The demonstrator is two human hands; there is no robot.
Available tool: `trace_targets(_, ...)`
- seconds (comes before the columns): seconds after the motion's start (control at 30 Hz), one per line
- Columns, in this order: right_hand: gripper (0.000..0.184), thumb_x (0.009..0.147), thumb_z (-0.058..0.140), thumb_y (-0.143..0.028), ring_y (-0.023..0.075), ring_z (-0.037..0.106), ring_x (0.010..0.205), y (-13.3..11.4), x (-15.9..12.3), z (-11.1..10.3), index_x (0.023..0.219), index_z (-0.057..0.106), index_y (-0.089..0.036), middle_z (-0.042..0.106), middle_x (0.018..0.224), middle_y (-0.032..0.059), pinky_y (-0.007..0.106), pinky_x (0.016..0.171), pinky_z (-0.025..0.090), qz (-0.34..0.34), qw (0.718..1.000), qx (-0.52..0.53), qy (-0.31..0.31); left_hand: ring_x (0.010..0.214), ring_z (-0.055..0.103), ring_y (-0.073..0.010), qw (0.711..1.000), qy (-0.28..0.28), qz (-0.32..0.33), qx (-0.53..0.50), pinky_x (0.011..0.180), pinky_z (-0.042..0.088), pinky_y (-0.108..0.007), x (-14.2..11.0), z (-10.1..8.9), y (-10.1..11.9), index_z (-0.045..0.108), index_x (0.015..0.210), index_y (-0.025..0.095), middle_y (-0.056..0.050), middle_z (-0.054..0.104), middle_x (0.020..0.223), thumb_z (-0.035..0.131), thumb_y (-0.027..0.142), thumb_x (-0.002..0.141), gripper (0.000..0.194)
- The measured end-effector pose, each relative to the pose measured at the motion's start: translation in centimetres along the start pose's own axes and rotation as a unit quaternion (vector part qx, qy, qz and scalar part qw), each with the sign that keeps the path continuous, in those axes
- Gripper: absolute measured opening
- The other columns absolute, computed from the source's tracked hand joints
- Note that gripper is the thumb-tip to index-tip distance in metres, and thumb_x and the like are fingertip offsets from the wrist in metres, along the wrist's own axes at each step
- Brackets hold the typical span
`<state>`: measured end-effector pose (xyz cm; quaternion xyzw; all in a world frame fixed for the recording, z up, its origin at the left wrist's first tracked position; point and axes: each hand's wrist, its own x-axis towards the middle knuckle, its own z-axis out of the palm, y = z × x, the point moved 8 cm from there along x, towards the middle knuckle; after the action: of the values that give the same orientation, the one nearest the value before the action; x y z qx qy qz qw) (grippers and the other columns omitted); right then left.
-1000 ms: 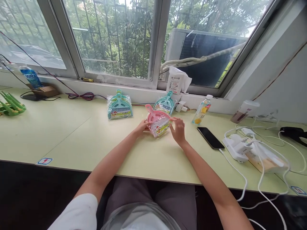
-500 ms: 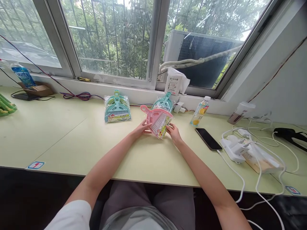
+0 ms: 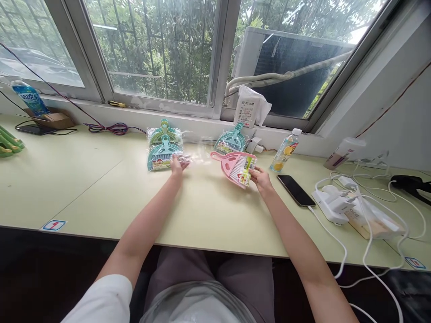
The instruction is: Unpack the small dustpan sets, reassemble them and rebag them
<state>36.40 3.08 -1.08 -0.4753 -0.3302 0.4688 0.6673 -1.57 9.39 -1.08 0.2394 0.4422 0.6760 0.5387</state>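
Note:
Between the thumb and fingers of my right hand [image 3: 261,178] is the right edge of a pink dustpan [image 3: 229,166], with a white-bristled brush [image 3: 239,171] and a printed card [image 3: 248,169] on it. Its handle points left. My left hand [image 3: 177,165] is closed on a clear plastic bag [image 3: 199,154], blurred and stretched out toward the dustpan's handle. Just behind that hand lie a wrapped teal dustpan set [image 3: 164,150] and a wrapped green one [image 3: 164,131]. Another teal dustpan set [image 3: 232,139] lies behind the pink one.
A drink bottle [image 3: 285,150], a phone [image 3: 295,190] on a white cable and a power strip [image 3: 332,208] stand to the right. By the window are a tissue pack [image 3: 249,107] and bundled wires [image 3: 109,128]. A blue bottle [image 3: 31,99] stands far left.
My left hand has moved left with the clear bag, off the pink dustpan. My right hand has shifted right with the dustpan, which is now out of its wrapping.

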Motion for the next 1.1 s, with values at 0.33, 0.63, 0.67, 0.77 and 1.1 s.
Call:
trace_targets(0.33,0.027,0.066,0.078,-0.016,0.0145,0.07,0.08,0.2,-0.7,1.3,0.089,0.064,-0.018,0.073,0.088,0.0022,0.026,0.078,0.06,-0.026,0.995,0.09,-0.026,0.118,0.058,-0.022,0.965,-0.214,-0.134,-0.065,0.085,0.057,-0.032,-6.7,6.0,-2.8,0.015,0.15,0.033,-0.009,0.03,0.153,0.04,0.044,0.096,0.061)
trace_targets(0.63,0.03,0.064,0.081,-0.017,0.0135,0.068,0.067,1.8,-4.1,5.9,0.086,0.061,-0.017,0.073,0.079,0.0025,0.024,0.061,0.059,0.017,0.994,0.018,-0.103,0.109,0.063,-0.0175,0.984,-0.139,-0.111,0.008,0.083,0.055,-0.028,-4.9,5.3,-5.5,0.024,0.148,0.03,-0.009,0.042,0.148,0.036,0.037,0.097,0.053)
trace_targets(0.67,0.029,0.064,0.08,-0.017,0.0135,0.068,0.067,1.8,-4.2,5.9,0.086,0.061,-0.017,0.073,0.079,0.0025,0.024,0.062,0.059,0.017,0.995,0.017,-0.101,0.111,0.062,-0.0166,0.988,-0.125,-0.086,0.004,0.086,0.054,-0.028,-4.4,4.8,-4.8,0.019,0.149,0.033,-0.007,0.038,0.15,0.039,0.035,0.096,0.056)
trace_targets(0.77,0.029,0.066,0.078,-0.015,0.0132,0.068,0.067,1.6,-3.8,5.2,0.087,0.06,-0.017,0.072,0.077,0.0021,0.024,0.064,0.06,0.012,0.996,0.027,-0.079,0.122,0.054,-0.0154,0.99,-0.138,0.019,0.024,0.097,0.047,-0.029,-3.9,4.1,-2.1,0.004,0.149,0.039,-0.005,0.029,0.155,0.05,0.029,0.091,0.075)
trace_targets(1.1,0.027,0.068,0.077,-0.015,0.013,0.069,0.074,1.2,-2.3,2.5,0.087,0.058,-0.018,0.071,0.084,0.0013,0.025,0.073,0.06,-0.006,0.998,0.06,-0.016,0.135,0.039,-0.0246,0.914,-0.153,0.271,0.259,0.111,0.031,-0.043,-8.8,6.5,0.6,0.034,0.139,0.023,-0.014,0.038,0.146,0.046,0.042,0.091,0.054)
